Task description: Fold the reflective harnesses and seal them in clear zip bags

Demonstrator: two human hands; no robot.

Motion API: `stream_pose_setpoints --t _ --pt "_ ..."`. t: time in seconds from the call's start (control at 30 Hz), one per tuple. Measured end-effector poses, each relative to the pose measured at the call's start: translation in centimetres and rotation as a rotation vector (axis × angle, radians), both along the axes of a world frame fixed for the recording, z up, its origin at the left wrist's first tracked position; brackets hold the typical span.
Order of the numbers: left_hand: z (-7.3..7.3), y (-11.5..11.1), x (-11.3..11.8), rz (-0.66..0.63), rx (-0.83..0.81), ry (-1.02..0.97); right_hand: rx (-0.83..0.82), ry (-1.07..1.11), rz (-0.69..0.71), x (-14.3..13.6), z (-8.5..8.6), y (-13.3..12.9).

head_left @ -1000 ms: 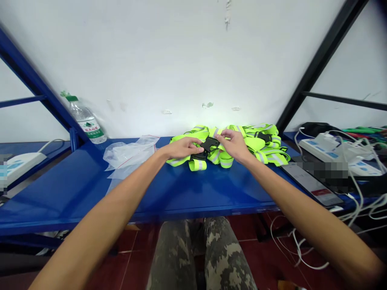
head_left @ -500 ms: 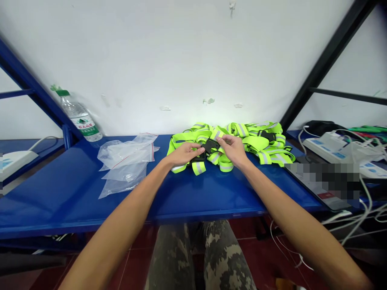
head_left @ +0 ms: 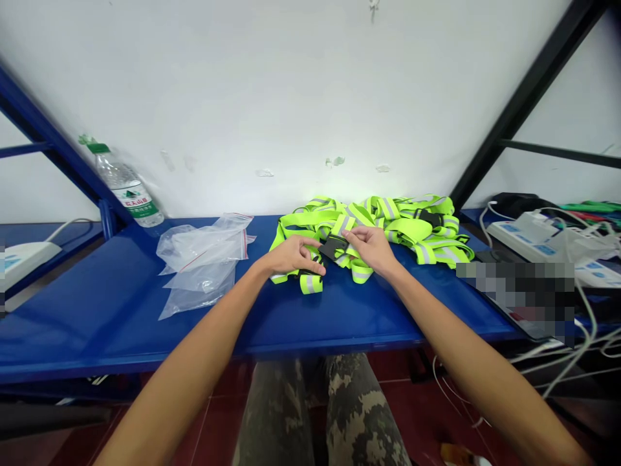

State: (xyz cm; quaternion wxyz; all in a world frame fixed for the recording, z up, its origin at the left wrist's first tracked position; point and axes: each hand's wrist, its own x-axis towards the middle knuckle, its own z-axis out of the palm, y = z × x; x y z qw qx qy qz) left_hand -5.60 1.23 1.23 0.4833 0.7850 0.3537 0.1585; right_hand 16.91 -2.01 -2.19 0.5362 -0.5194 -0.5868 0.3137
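Observation:
A tangle of neon-yellow reflective straps (head_left: 412,230) with grey stripes and black plastic buckles lies on the blue table (head_left: 310,323). My right hand (head_left: 372,248) pinches a strap right beside a black buckle (head_left: 334,247), which is tilted up in front of me. Just left of that buckle, my left hand (head_left: 291,255) has its thumb and fingers closed around another strap end (head_left: 311,283) with a dark fitting, partly hidden by the fingers. The two hands are a short way apart, with the buckle between them.
Clear zip bags (head_left: 201,259) lie in a loose pile at the left. A water bottle (head_left: 133,194) leans by the blue frame post. At the right are a dark flat device (head_left: 538,333), power strips (head_left: 524,243) and white cables.
My left hand has come off the black buckle and sits slightly lower, on the strap end, which moved down-left with it. My right hand still holds the strap, its buckle now tilted into view.

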Motion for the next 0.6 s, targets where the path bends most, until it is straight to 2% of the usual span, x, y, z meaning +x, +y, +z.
stream_pose_setpoints --t 0.23,0.6 --pt "0.46 -0.69 0.05 -0.007 -0.052 -0.039 -0.007 -0.029 0.045 -0.38 0.39 -0.46" --pt "0.29 -0.85 0.35 0.012 -0.053 -0.052 -0.140 0.156 0.081 -0.83 0.81 -0.92"
